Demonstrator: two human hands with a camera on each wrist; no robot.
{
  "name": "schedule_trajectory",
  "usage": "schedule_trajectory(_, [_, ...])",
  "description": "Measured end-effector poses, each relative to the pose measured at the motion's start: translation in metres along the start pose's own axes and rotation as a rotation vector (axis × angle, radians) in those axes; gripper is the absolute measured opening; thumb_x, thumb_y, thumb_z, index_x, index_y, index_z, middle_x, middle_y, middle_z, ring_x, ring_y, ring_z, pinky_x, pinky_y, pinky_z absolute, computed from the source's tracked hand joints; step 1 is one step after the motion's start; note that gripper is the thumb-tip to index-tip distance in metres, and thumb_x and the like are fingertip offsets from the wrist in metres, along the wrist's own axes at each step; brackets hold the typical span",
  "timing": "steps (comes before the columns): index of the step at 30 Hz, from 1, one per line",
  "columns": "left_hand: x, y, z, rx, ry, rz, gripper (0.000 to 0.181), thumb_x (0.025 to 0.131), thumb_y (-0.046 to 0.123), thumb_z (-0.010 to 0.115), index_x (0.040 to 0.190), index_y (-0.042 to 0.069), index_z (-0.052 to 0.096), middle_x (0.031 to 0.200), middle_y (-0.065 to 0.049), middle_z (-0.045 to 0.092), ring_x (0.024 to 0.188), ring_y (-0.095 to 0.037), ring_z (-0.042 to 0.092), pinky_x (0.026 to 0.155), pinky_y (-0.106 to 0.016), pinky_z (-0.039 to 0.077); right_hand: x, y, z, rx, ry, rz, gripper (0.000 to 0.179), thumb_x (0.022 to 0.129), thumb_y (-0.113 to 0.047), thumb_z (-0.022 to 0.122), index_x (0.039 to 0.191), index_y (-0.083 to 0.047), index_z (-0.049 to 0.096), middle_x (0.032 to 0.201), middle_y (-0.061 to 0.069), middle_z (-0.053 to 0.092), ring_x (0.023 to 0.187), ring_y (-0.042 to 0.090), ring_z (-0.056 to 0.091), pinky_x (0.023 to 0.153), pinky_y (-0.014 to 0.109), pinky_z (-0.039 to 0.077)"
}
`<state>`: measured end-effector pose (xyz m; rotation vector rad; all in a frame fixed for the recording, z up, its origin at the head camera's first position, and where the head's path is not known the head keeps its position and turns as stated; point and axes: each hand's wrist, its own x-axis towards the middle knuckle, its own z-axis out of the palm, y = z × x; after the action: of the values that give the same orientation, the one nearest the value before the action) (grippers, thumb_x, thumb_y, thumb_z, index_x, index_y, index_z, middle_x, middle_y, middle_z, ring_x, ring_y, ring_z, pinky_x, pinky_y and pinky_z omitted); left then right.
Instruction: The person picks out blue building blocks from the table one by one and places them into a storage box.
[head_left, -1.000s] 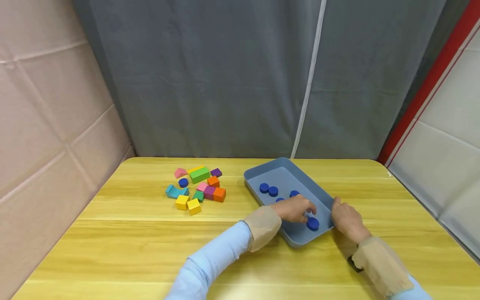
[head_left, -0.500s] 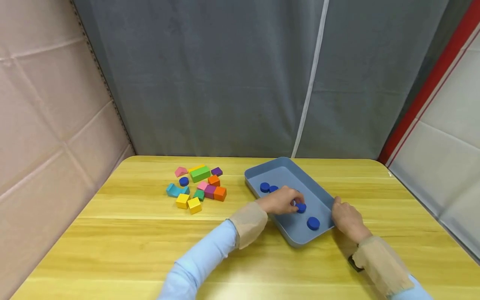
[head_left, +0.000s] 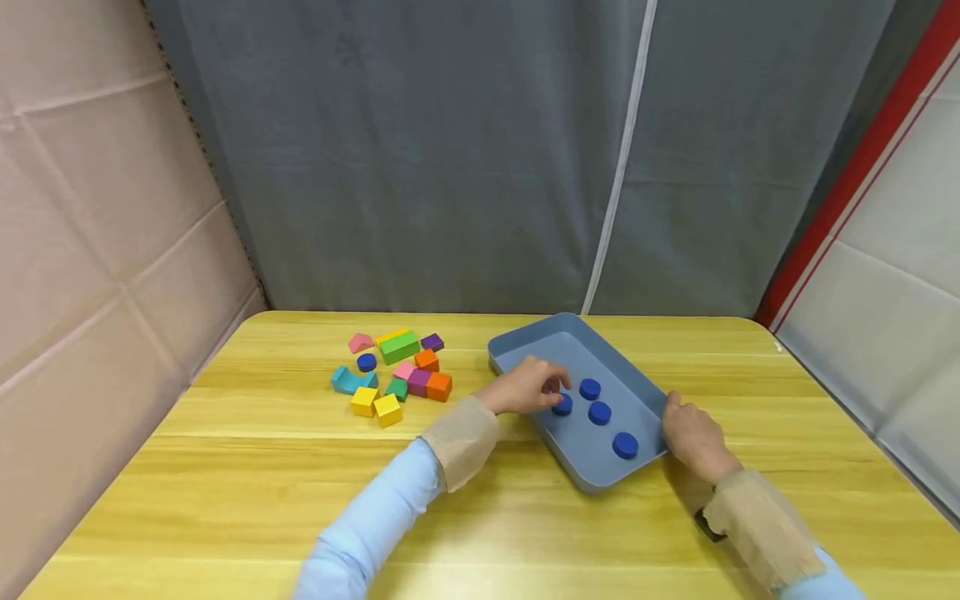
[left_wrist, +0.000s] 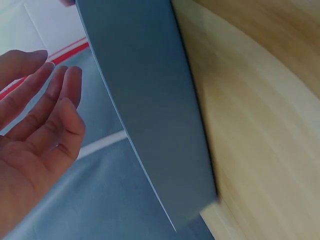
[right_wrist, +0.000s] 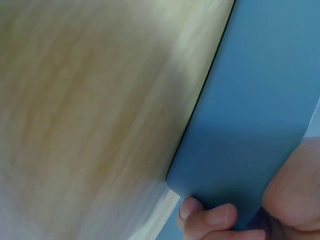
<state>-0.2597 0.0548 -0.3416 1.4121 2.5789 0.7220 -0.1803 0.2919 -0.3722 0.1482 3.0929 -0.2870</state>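
Note:
A blue-grey tray (head_left: 570, 454) lies slantwise on the table, with several round blue discs inside; one blue disc (head_left: 626, 445) is at its near end. My left hand (head_left: 525, 387) is above the tray's left side, beside another blue disc (head_left: 562, 405) and partly covering it. In the left wrist view, the fingers of this left hand (left_wrist: 40, 120) are loosely bent and hold nothing, near the tray's outer wall (left_wrist: 145, 100). With thumb and fingers, my right hand (head_left: 693, 437) grips the tray's right corner; the right wrist view shows fingertips (right_wrist: 215, 217) against the wall.
Left of the tray on the wooden table (head_left: 262, 492) lie several coloured blocks, among them a green block (head_left: 400, 347), a yellow cube (head_left: 387, 410) and a light-blue arch (head_left: 352, 381). One more blue disc (head_left: 367, 362) is among them. A grey curtain (head_left: 435, 167) hangs behind.
My left hand has moved left and away from me across the tray, uncovering discs at the right and now hiding those at the far left. The right hand and tray have stayed put.

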Motion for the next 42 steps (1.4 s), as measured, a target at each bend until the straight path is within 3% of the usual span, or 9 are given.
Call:
schedule_trajectory(7, [-0.018, -0.018, -0.009, -0.044, 0.051, -0.005, 0.017, 0.082, 0.002, 0.059, 0.097, -0.004, 0.063, 0.090, -0.015, 0.065, 0.076, -0.019, 0.057, 0.068, -0.020, 0.047, -0.001, 0.001, 0.000, 0.008, 0.012, 0.005, 0.017, 0.085, 0.006, 0.025, 0.093, 0.015, 0.037, 0.073, 0.032, 0.052, 0.065, 0.044, 0.056, 0.048, 0.047, 0.045])
schedule_trajectory(20, [-0.054, -0.046, -0.030, -0.070, 0.089, -0.082, 0.015, 0.083, 0.005, 0.060, 0.096, -0.002, 0.063, 0.087, -0.009, 0.064, 0.077, -0.017, 0.057, 0.070, -0.020, 0.048, -0.001, 0.001, 0.000, 0.000, 0.024, -0.004, 0.019, 0.085, 0.006, 0.026, 0.096, 0.017, 0.037, 0.073, 0.032, 0.053, 0.065, 0.044, 0.056, 0.047, 0.046, 0.045])
schedule_trajectory(27, [-0.073, -0.059, -0.042, -0.061, 0.121, -0.170, 0.015, 0.083, 0.007, 0.060, 0.094, -0.002, 0.064, 0.086, -0.008, 0.064, 0.076, -0.018, 0.058, 0.065, -0.021, 0.047, -0.001, 0.001, 0.000, 0.000, 0.018, -0.006, 0.020, 0.084, 0.007, 0.027, 0.098, 0.018, 0.036, 0.072, 0.032, 0.053, 0.064, 0.043, 0.056, 0.047, 0.046, 0.045])
schedule_trajectory(35, [-0.095, -0.074, -0.051, -0.031, 0.160, -0.245, 0.019, 0.082, 0.006, 0.061, 0.097, -0.005, 0.063, 0.087, -0.010, 0.064, 0.077, -0.020, 0.059, 0.069, -0.027, 0.049, -0.001, 0.001, 0.000, 0.004, 0.017, 0.000, 0.022, 0.084, 0.006, 0.026, 0.099, 0.019, 0.037, 0.074, 0.034, 0.053, 0.065, 0.044, 0.056, 0.048, 0.047, 0.045])
schedule_trajectory(42, [-0.115, -0.086, -0.059, -0.069, 0.202, -0.295, 0.023, 0.084, 0.005, 0.058, 0.104, -0.007, 0.058, 0.094, -0.017, 0.062, 0.085, -0.026, 0.058, 0.076, -0.035, 0.049, -0.001, 0.001, -0.001, 0.006, -0.003, 0.004, 0.024, 0.084, 0.006, 0.026, 0.102, 0.020, 0.036, 0.075, 0.034, 0.053, 0.067, 0.044, 0.056, 0.048, 0.046, 0.045])
